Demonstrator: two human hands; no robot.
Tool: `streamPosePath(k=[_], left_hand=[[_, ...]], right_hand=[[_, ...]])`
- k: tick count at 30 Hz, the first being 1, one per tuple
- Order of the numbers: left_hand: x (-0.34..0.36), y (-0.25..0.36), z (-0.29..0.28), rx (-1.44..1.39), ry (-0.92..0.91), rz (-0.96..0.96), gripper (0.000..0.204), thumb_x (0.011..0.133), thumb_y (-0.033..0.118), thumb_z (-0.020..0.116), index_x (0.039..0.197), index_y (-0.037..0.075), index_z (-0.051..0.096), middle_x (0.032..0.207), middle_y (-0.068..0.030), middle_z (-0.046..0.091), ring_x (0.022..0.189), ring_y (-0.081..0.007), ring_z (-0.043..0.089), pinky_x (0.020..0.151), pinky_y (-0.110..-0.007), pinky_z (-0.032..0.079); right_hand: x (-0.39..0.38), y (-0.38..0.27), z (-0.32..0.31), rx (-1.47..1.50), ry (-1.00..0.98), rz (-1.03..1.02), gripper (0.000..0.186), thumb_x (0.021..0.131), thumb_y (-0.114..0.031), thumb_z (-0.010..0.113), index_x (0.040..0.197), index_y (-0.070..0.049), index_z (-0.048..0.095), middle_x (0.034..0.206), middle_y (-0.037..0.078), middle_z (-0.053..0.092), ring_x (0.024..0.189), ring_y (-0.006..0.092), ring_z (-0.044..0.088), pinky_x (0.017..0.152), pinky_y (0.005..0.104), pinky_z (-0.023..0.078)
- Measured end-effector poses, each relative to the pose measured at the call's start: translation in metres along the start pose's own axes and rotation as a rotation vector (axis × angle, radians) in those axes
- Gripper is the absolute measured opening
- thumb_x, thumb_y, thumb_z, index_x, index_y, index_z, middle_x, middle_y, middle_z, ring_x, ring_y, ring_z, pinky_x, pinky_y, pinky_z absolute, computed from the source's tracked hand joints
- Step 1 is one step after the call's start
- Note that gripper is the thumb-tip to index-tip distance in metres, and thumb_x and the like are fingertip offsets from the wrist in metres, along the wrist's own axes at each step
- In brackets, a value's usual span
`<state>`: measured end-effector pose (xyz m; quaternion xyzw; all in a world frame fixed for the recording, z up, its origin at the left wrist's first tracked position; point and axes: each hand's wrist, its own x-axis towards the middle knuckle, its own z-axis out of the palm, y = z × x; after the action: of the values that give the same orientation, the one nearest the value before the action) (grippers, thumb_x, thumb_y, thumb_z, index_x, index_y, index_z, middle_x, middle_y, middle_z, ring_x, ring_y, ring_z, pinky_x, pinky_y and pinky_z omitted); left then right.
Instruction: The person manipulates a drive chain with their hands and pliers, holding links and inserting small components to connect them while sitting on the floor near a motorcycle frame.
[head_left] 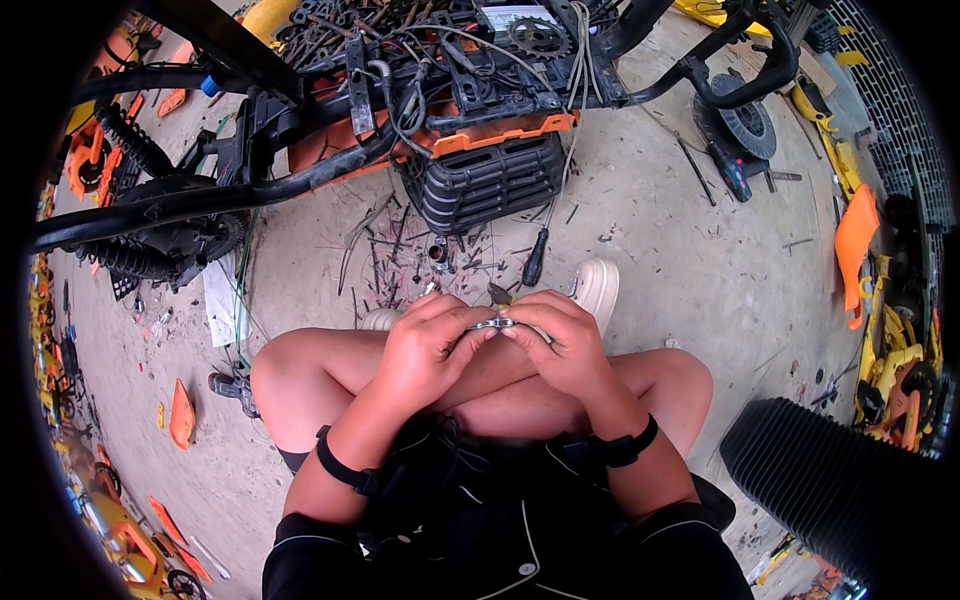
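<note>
Over my crossed legs, both hands meet at a small shiny metal ring-shaped part [492,324]. My left hand [428,338] pinches one side of it between thumb and fingers. Against its other side press the thumb and fingers of my right hand [556,335]. The fingers cover much of the part, so its exact kind is unclear. Just beyond my fingertips, the jaws of a pair of pliers [499,293] show, their handles mostly hidden. A screwdriver with a dark handle [535,260] lies on the floor past them, near my shoe [596,290].
Ahead stands a black tubular vehicle frame [330,180] with cables and a ribbed black box [490,185] under it. Wire scraps [400,250] litter the floor there. A cordless drill [735,178] lies at far right; a black ribbed object [810,460] is near right.
</note>
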<state>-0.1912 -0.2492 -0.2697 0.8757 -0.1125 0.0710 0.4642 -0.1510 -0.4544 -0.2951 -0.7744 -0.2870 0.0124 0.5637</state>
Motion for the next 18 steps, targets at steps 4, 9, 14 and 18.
streamPosePath(k=[4, 9, 14, 18], left_hand=[[0.0011, 0.0019, -0.0017, 0.019, -0.012, 0.005, 0.017, 0.082, 0.009, 0.077, 0.099, 0.007, 0.076, 0.080, -0.0081, 0.067, 0.074, -0.0268, 0.062, 0.070, -0.037, 0.051], [0.0011, 0.0020, -0.0011, 0.035, -0.006, 0.023, 0.017, 0.082, 0.009, 0.077, 0.099, 0.007, 0.076, 0.081, -0.0077, 0.067, 0.075, -0.0265, 0.061, 0.070, -0.037, 0.051], [0.0010, 0.0023, -0.0013, 0.041, -0.011, 0.025, 0.017, 0.082, 0.009, 0.077, 0.099, 0.007, 0.076, 0.081, -0.0077, 0.067, 0.075, -0.0266, 0.061, 0.071, -0.037, 0.051], [0.0008, 0.0020, -0.0010, 0.038, -0.010, 0.026, 0.017, 0.082, 0.009, 0.077, 0.099, 0.007, 0.075, 0.082, -0.0078, 0.067, 0.075, -0.0268, 0.062, 0.071, -0.037, 0.051]], right_hand=[[0.0004, 0.0000, -0.0008, 0.004, -0.006, -0.003, 0.019, 0.082, 0.001, 0.076, 0.100, 0.000, 0.071, 0.095, 0.014, 0.071, 0.085, 0.0282, 0.068, 0.077, 0.0359, 0.054], [0.0002, 0.0006, -0.0010, -0.005, -0.018, 0.017, 0.018, 0.082, 0.000, 0.076, 0.100, 0.000, 0.071, 0.095, 0.013, 0.070, 0.086, 0.0279, 0.067, 0.077, 0.0356, 0.054], [-0.0001, 0.0003, -0.0012, -0.005, -0.029, 0.043, 0.018, 0.083, 0.000, 0.075, 0.101, 0.000, 0.072, 0.096, 0.013, 0.070, 0.087, 0.0276, 0.067, 0.079, 0.0352, 0.054], [0.0001, -0.0004, -0.0014, -0.014, -0.028, 0.046, 0.019, 0.082, 0.000, 0.075, 0.101, -0.001, 0.072, 0.096, 0.013, 0.070, 0.087, 0.0276, 0.067, 0.079, 0.0352, 0.055]])
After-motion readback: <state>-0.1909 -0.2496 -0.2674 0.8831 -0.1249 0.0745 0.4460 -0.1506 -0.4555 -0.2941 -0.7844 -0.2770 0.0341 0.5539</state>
